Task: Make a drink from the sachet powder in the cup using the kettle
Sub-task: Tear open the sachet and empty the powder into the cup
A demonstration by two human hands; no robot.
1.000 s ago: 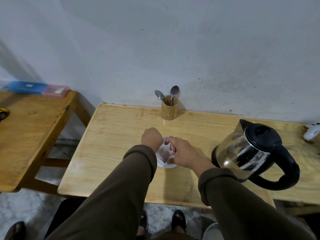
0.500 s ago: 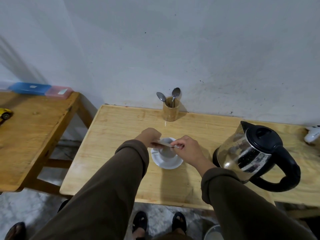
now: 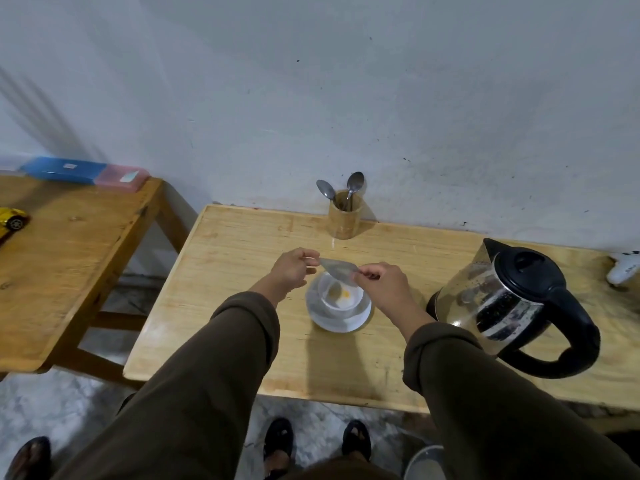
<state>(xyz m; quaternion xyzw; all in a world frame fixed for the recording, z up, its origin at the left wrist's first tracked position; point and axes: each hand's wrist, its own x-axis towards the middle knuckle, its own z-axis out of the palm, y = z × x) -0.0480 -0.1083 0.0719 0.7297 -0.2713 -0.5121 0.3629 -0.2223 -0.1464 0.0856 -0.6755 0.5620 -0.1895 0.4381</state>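
A white cup (image 3: 341,297) stands on a white saucer (image 3: 338,319) near the middle of the light wooden table (image 3: 242,258). Orange powder lies in the cup's bottom. Just above the cup a silvery sachet (image 3: 337,268) is stretched flat and tipped downward. My left hand (image 3: 293,268) pinches its left end and my right hand (image 3: 382,284) pinches its right end. A glass and steel kettle (image 3: 512,303) with a black lid and handle stands to the right of the cup, handle toward me.
A wooden holder (image 3: 345,216) with two spoons stands at the back by the wall. A second, darker table (image 3: 69,244) at the left carries blue and pink boxes (image 3: 86,173) and a yellow toy car (image 3: 12,218). A white object (image 3: 623,266) lies at far right.
My hands have drawn apart and risen, uncovering the cup. The sachet has gone from bunched over the cup to stretched flat above it, and orange powder now shows inside.
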